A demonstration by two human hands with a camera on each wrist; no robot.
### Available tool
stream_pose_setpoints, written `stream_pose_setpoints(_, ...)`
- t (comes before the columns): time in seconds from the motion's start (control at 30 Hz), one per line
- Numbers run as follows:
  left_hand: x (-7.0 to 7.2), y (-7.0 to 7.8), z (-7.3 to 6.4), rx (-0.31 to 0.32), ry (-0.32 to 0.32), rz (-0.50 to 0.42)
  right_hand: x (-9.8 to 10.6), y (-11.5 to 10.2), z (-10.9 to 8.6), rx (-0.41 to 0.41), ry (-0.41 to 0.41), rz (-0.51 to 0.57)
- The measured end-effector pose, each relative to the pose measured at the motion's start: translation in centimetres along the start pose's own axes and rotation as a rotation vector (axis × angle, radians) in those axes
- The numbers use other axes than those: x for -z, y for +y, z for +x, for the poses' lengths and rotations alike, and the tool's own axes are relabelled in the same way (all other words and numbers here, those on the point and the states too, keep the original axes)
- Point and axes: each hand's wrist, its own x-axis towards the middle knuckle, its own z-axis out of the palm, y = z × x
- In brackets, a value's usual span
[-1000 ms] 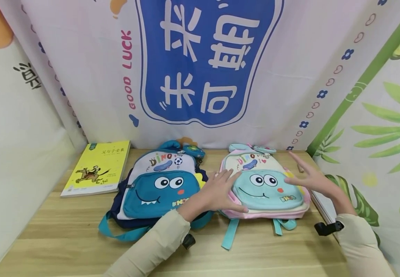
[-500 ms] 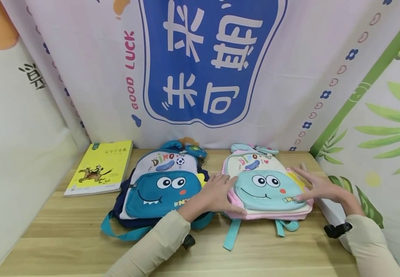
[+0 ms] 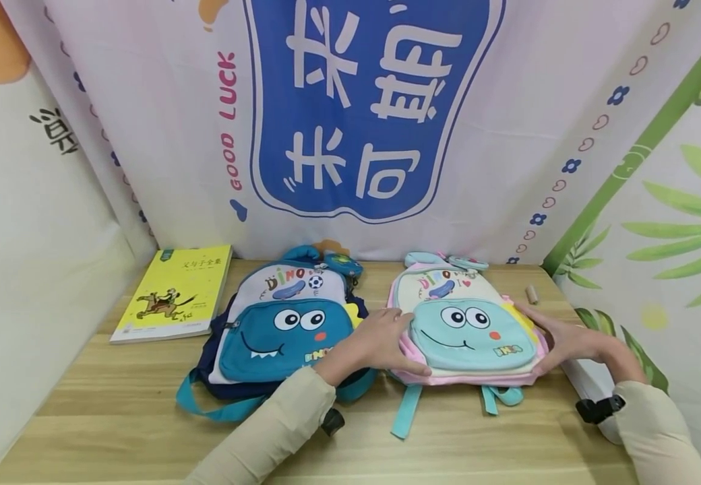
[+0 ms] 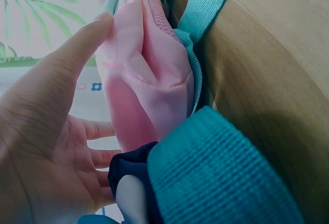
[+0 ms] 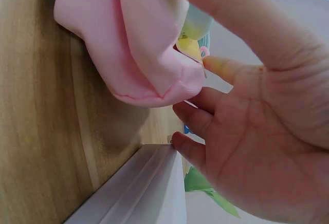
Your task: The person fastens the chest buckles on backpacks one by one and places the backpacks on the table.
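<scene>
A pink and mint dinosaur backpack [image 3: 474, 333] lies face up on the wooden table, its mint straps trailing toward me. My left hand [image 3: 377, 343] is at its left side, thumb by the lower corner. In the left wrist view the thumb touches the pink side panel [image 4: 146, 64] and the fingers reach along it, fairly straight. At the opposite side is my right hand [image 3: 575, 343], thumb and fingers spread around the lower right corner. The right wrist view has its fingers beside the pink fabric [image 5: 139, 54], not curled under it. A blue dinosaur backpack [image 3: 290, 337] lies partly beneath my left forearm.
A yellow book [image 3: 174, 293] lies at the back left of the table [image 3: 114, 417]. Near the back right is a small beige cylinder [image 3: 531, 294]. A white object [image 3: 587, 384] sits under my right wrist. Printed cloth walls [image 3: 162, 135] close in the back and sides.
My right hand has come down and toward me, from above the pink backpack's right side to its lower right corner. My left hand has hardly moved. The small beige cylinder has come into fuller view.
</scene>
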Motion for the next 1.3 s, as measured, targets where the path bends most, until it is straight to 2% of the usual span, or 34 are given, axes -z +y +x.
stream_pose_setpoints(0.5,0.4,-0.1,0.5,-0.001,-0.027,-0.068,-0.6,0.3,0.2,0.011,0.028,0.016)
stream_pose_setpoints(1.03,0.6,-0.3,1.0,0.009,-0.053,-0.162,-0.1,0.0,-0.4,-0.035,0.059,0.064)
stream_pose_setpoints(1.13,0.6,-0.4,1.0,0.000,-0.052,-0.172,0.2,-0.1,-0.6,-0.020,0.062,0.107)
stream_pose_setpoints(1.3,0.6,-0.5,1.0,-0.006,-0.056,-0.192,0.6,-0.4,-1.0,0.051,0.071,0.262)
